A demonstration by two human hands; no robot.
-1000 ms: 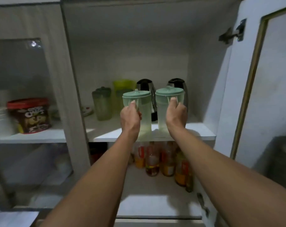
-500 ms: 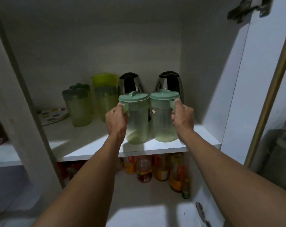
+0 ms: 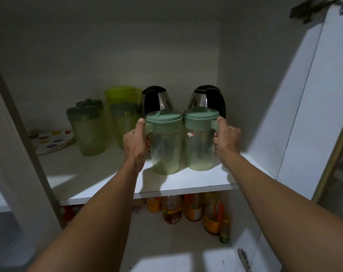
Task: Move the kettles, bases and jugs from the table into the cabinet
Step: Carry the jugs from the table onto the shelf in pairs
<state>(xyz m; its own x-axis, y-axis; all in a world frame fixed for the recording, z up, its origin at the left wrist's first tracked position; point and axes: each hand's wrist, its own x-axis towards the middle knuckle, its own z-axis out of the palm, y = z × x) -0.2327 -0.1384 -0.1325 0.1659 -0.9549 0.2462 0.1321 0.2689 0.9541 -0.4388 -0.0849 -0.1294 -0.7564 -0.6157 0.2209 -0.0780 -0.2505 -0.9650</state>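
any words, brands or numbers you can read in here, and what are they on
Nothing is legible.
Small round red and white sticker on the right clear plastic jug with pale green lid: too small to read.
Matching left jug: no print visible.
Yellow and red labels on the glass bottles on the lower shelf: blurred, unreadable.

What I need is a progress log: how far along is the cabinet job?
Done: two kettles stand far back on the shelf. In hand: left hand and right hand each hold a mint-lidded jug by its handle, set down there. Left: letting go; no bases visible, table out of view.
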